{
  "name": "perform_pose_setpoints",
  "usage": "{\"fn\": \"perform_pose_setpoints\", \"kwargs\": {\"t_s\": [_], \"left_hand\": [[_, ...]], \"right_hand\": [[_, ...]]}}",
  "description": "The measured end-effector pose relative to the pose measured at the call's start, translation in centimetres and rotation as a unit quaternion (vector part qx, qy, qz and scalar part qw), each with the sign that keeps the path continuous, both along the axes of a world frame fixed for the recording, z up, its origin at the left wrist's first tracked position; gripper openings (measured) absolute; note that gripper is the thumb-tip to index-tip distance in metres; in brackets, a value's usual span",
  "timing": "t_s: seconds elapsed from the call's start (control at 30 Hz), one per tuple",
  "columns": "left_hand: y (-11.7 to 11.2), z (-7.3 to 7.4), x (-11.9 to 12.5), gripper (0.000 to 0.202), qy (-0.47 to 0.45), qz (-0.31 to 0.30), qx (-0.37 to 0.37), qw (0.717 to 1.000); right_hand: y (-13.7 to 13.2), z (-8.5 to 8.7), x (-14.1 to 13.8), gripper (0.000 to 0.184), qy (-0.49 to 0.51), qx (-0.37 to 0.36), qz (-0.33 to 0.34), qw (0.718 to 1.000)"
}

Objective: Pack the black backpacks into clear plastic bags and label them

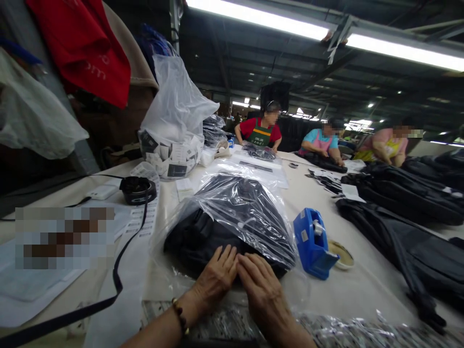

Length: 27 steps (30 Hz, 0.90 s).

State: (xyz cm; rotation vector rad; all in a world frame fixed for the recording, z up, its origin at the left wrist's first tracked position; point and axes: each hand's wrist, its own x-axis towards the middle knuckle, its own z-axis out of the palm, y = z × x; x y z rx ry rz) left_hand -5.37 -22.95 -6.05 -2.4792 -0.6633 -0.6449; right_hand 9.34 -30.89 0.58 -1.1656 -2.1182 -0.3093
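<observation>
A black backpack (235,212) lies inside a clear plastic bag (266,205) on the table in front of me. My left hand (219,270), with a beaded bracelet on its wrist, rests on the near edge of the bag, fingers stretched out. Beside it, almost touching, my right hand (263,282) lies on the same edge with its fingers extended and its thumb side toward the left hand. Just right of the bag stands a blue tape dispenser (306,237), with a roll of tape (342,255) lying behind it.
Several black backpacks (427,246) lie along the right. To the left are a black strap (119,261), a dark round object (137,189) and label sheets (143,222). A plastic sack of tags (177,154) stands at the back left. Co-workers (258,130) work across the table.
</observation>
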Motion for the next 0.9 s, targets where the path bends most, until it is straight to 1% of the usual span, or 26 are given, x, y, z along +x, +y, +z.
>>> {"fn": "perform_pose_setpoints", "kwargs": {"t_s": [0.03, 0.07, 0.17, 0.3, 0.4, 0.5, 0.6, 0.63, 0.67, 0.73, 0.8, 0.83, 0.9], "left_hand": [[0.0, 0.0, 0.0, 0.036, -0.006, -0.001, -0.001, 1.0], [0.1, 0.0, 0.1, 0.036, -0.013, -0.002, -0.001, 1.0], [0.3, -0.3, 0.0, 0.036, -0.016, 0.0, 0.014, 1.0], [0.4, -0.4, 0.0, 0.038, 0.01, 0.001, 0.004, 1.0], [0.0, 0.3, -0.1, 0.039, 0.017, -0.002, -0.022, 1.0], [-0.4, 2.2, -0.7, 0.042, 0.043, -0.024, -0.085, 0.995], [0.1, 5.0, -2.1, 0.05, 0.037, -0.064, -0.161, 0.984], [0.5, 6.0, -2.6, 0.052, 0.03, -0.058, -0.173, 0.983], [1.0, 7.1, -3.2, 0.053, 0.024, -0.034, -0.177, 0.983], [2.1, 9.0, -4.3, 0.053, 0.028, 0.058, -0.193, 0.979], [2.9, 10.6, -5.0, 0.053, 0.062, 0.141, -0.225, 0.962], [3.1, 11.2, -5.2, 0.055, 0.084, 0.168, -0.243, 0.952], [3.3, 12.2, -5.3, 0.06, 0.119, 0.203, -0.271, 0.933]], "right_hand": [[1.1, 0.4, 0.0, 0.04, -0.066, 0.051, -0.009, 0.996], [2.1, 0.7, 0.1, 0.04, -0.116, 0.08, -0.024, 0.99], [3.9, 0.7, 1.0, 0.036, -0.191, 0.097, -0.083, 0.973], [3.8, 0.2, 3.0, 0.04, -0.217, 0.088, -0.151, 0.96], [3.3, 0.0, 4.0, 0.042, -0.176, 0.047, -0.174, 0.968], [3.3, -0.4, 4.7, 0.044, -0.137, -0.004, -0.153, 0.979], [3.5, -0.6, 5.1, 0.043, -0.121, -0.014, -0.123, 0.985], [3.6, -0.7, 5.2, 0.042, -0.113, -0.016, -0.115, 0.987], [3.6, -0.7, 5.3, 0.041, -0.105, -0.019, -0.109, 0.988], [3.6, -0.8, 5.5, 0.039, -0.091, -0.028, -0.103, 0.99], [3.6, -0.9, 5.6, 0.039, -0.078, -0.033, -0.101, 0.991], [3.6, -1.0, 5.6, 0.039, -0.071, -0.034, -0.101, 0.992], [3.5, -1.1, 5.6, 0.039, -0.054, -0.035, -0.101, 0.993]]}}
